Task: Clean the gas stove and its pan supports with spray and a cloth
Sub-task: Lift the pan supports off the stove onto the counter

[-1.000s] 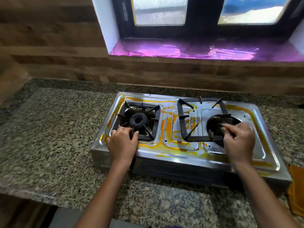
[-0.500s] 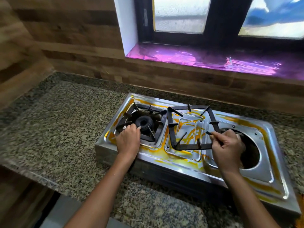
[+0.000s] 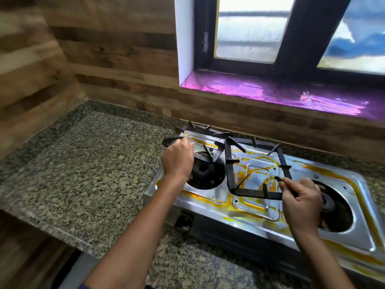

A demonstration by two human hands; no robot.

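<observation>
Status: stove [image 3: 291, 226] sat at 4 o'clock on the counter [image 3: 83, 163], with yellow stains across its top. Your left hand [image 3: 177, 161] had its fingers curled round the near-left edge of the left support [image 3: 219, 134]. That support was tilted and off its burner [image 3: 203, 171], toward 11 o'clock. Your right hand [image 3: 300, 203] gripped the right support [image 3: 229, 167] at its 4 o'clock corner, fingers wrapped round the bar. That support lay over the stove's centre panel, at 9 o'clock from the right burner [image 3: 329, 202], which sat uncovered. The supports sat just beside each other; couldn't tell if they touched.
</observation>
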